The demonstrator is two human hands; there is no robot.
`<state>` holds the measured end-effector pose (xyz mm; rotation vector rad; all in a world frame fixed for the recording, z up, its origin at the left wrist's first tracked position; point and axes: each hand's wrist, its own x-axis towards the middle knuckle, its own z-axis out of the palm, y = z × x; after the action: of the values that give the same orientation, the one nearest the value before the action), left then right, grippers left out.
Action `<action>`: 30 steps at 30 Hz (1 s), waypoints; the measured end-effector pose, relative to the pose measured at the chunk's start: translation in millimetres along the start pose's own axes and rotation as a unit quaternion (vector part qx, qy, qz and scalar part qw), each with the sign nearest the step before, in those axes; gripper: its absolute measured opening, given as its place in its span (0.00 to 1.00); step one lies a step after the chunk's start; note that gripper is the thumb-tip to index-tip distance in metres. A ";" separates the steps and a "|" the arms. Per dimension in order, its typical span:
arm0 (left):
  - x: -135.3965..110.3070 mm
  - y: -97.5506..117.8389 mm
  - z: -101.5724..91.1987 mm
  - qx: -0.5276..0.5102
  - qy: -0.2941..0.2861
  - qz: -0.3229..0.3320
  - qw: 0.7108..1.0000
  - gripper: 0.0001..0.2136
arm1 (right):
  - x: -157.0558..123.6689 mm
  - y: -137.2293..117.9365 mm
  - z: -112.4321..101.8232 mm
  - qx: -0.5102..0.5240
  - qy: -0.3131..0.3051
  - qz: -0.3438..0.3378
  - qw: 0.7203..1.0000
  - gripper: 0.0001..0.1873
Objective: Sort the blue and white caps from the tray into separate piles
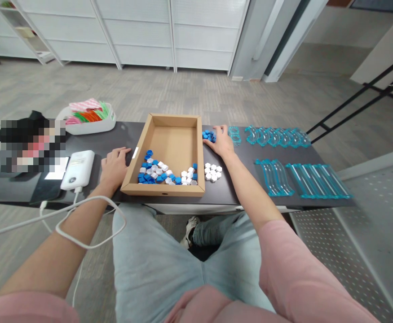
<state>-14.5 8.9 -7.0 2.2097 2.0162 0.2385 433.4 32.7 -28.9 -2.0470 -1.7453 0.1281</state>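
My left hand rests on the dark tabletop beside the left wall of a shallow cardboard box, fingers stretched forward and holding nothing. White and blue hexagonal pieces lie loose along the near side inside the box. To the right of the box, my right hand is at a small pile of blue hexagonal pieces. Its thumb and fingers are spread around the pile's edge, with no piece visibly gripped. A cluster of white hexagonal pieces sits nearer me, below that hand.
Clear teal plastic parts lie in rows at the right, with teal bars nearer. At left are a white power bank with a looping cable, a phone, and a white basket of colourful items.
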 end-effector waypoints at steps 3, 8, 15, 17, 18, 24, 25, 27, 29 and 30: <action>0.4 0.0 2.5 -0.012 0.018 0.000 1.000 0.32 | -7.1 -2.6 -9.5 0.057 0.051 -0.031 0.997 0.31; 3.2 -3.1 6.8 -0.018 0.019 -0.004 1.000 0.32 | -24.7 -41.2 -39.7 0.113 0.003 -0.197 0.974 0.19; 1.8 -2.0 7.8 -0.016 0.024 -0.004 1.000 0.32 | -37.2 -109.1 -49.3 -0.071 -0.283 -0.377 0.879 0.06; 1.3 -1.6 7.6 -0.013 0.022 -0.004 1.000 0.32 | -39.7 -115.9 -43.2 -0.129 -0.295 -0.352 0.879 0.07; 1.2 -1.6 7.5 -0.012 0.021 -0.003 1.000 0.32 | -41.1 -117.9 -40.1 -0.152 -0.294 -0.338 0.881 0.09; 2.2 -3.4 8.5 -0.011 0.027 -0.001 1.000 0.32 | -43.8 -120.2 -44.1 -0.179 -0.278 -0.369 0.869 0.05; 2.4 -3.7 8.7 -0.010 0.027 -0.001 1.000 0.32 | -42.3 -118.5 -49.2 -0.162 -0.267 -0.373 0.874 0.05; 2.6 -4.3 8.9 -0.009 0.028 0.002 1.000 0.33 | -38.6 -112.3 -60.6 -0.113 -0.249 -0.372 0.887 0.09; 2.7 -4.8 8.7 -0.007 0.028 0.005 1.000 0.34 | -35.2 -102.8 -71.2 -0.052 -0.248 -0.374 0.892 0.09; 2.8 -4.9 8.4 -0.006 0.028 0.006 1.000 0.35 | -34.1 -96.9 -75.4 -0.017 -0.245 -0.375 0.894 0.09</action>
<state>-17.2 12.1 -16.2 2.2317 2.0241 0.3160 364.4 -10.4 69.1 -1.2722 -2.7369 0.3931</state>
